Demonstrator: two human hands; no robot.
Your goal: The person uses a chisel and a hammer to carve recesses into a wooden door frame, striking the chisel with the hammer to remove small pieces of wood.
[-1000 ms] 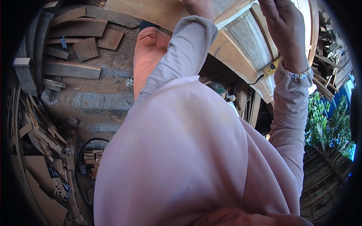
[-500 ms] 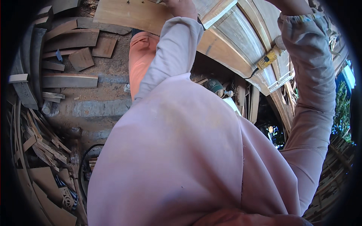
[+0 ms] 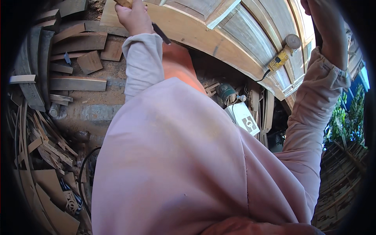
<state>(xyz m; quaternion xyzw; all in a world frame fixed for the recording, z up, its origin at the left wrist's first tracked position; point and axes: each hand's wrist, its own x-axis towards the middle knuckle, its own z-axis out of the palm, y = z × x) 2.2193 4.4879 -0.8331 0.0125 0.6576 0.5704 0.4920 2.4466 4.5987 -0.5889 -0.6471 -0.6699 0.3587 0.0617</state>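
My left hand (image 3: 135, 17) is closed at the top edge, above a large panelled wooden door (image 3: 184, 27). Out of the fist toward the upper left sticks a light wooden handle (image 3: 124, 3). A dark flat blade (image 3: 161, 33) shows below the same hand, so the tool looks like a chisel; the grip hides its middle. My right hand (image 3: 306, 6) is raised at the top right, mostly cut off by the frame, and its fingers cannot be read. A yellow corded power tool (image 3: 279, 60) with a round head lies on the door.
Wood offcuts (image 3: 78, 83) lie on the dirt floor at the left, above a heap of thin scraps (image 3: 51, 150). A black cable (image 3: 81, 172) curves beside me. Under the door sit a green rounded object (image 3: 225, 92) and a white box (image 3: 243, 117).
My left hand has moved left, bringing the wooden handle and dark blade into view. My right hand has risen farther out of frame. My body has shifted, uncovering the white box.
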